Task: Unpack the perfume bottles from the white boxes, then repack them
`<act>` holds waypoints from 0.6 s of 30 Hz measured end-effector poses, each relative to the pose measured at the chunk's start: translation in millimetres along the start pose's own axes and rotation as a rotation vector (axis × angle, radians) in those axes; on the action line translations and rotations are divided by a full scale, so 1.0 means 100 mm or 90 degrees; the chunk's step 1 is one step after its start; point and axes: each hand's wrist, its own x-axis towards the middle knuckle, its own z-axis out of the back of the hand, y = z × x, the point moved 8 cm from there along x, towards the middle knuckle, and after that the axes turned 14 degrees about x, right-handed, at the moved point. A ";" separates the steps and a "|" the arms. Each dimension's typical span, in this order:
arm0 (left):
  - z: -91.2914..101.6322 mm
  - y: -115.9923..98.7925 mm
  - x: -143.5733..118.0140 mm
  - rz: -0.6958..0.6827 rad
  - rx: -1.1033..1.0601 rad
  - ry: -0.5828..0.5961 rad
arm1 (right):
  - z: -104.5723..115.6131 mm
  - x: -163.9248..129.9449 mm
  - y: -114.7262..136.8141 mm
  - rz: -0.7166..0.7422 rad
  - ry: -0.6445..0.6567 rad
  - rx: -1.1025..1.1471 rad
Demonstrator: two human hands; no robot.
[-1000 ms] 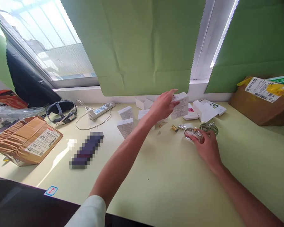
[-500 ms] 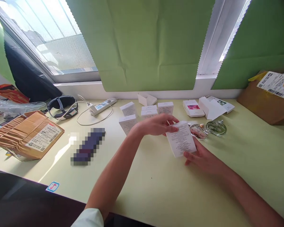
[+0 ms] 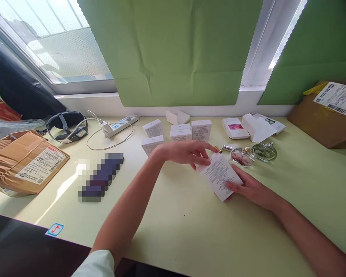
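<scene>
A small white box (image 3: 221,179) with printed text on its side is tilted in the air above the table. My right hand (image 3: 252,188) grips its lower right part, thumb across the printed side. At its upper left end my left hand (image 3: 186,152) pinches the edge, where a pale flap (image 3: 201,168) seems to stick out; the fingertips are partly hidden. Just beyond the box lie a gold cap (image 3: 218,149) and a silver cap (image 3: 227,148). A pinkish glass bottle (image 3: 242,157) and a greenish glass bottle (image 3: 264,152) lie to the right.
Several white boxes (image 3: 201,130) stand at the back. A pink-pictured box (image 3: 235,128) and an open white carton (image 3: 257,129) are right of them. Cardboard boxes (image 3: 325,123) flank the table. A blurred dark object (image 3: 102,177), power strip (image 3: 121,126) and headset (image 3: 66,126) lie left.
The white box has tilted further, its upper end swinging left and its lower corner dropping. My left fingers have shifted slightly to its upper left end. The camera view has turned a little.
</scene>
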 end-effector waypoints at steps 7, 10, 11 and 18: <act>0.03 -0.10 -0.04 0.043 0.084 -0.019 | -0.04 -0.01 0.01 0.013 0.010 0.003; 0.03 -0.15 -0.04 0.042 0.096 -0.031 | -0.08 -0.02 0.02 0.012 0.023 0.002; 0.02 -0.17 -0.04 0.039 0.100 -0.032 | -0.09 -0.03 0.02 0.010 0.023 -0.001; 0.01 -0.21 -0.04 0.045 0.143 -0.030 | -0.12 -0.05 0.02 0.018 0.010 -0.040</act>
